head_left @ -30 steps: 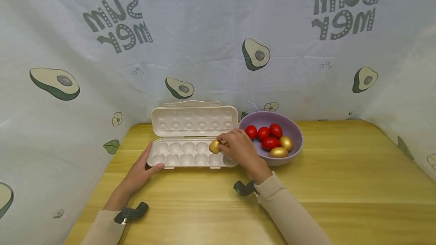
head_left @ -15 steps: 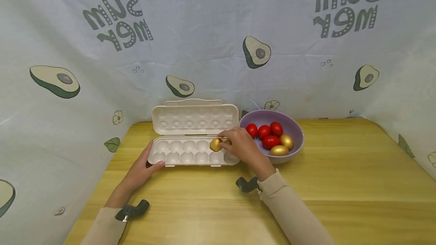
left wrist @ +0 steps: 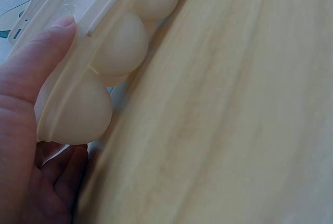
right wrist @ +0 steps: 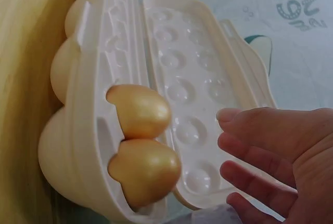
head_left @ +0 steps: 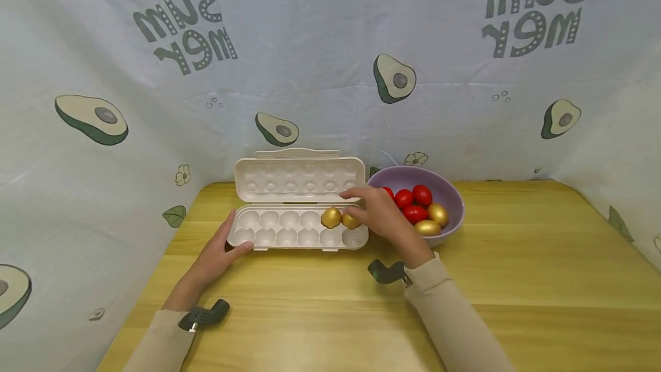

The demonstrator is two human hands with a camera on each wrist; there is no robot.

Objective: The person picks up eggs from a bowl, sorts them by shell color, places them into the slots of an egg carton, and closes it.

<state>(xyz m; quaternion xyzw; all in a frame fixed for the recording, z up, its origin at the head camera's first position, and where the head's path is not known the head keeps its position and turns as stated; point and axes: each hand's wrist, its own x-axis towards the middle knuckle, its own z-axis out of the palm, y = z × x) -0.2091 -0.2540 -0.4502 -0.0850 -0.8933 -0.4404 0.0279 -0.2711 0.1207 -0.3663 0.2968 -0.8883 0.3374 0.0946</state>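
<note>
A cream egg carton (head_left: 289,221) lies with its lid (head_left: 299,181) raised at the back of the table. Two gold eggs sit side by side in the back row toward the right end: the left one (head_left: 331,218) and the right one (right wrist: 151,174). My left hand (head_left: 214,260) grips the carton's left end, thumb (left wrist: 49,52) over the front rim and fingers curled beneath. Close over the right end hovers my right hand (head_left: 384,217), its fingers spread and holding nothing. In the right wrist view its fingertips are apart from both eggs.
A purple bowl (head_left: 448,194) stands against the carton's right side, holding several red eggs (head_left: 415,213) and gold eggs (head_left: 438,214). My right hand partly covers it. Behind the table hangs a printed cloth (head_left: 320,73).
My right hand has let go of a gold egg, which now rests in the back row, and has drawn off to the right. My left hand keeps its grip on the carton.
</note>
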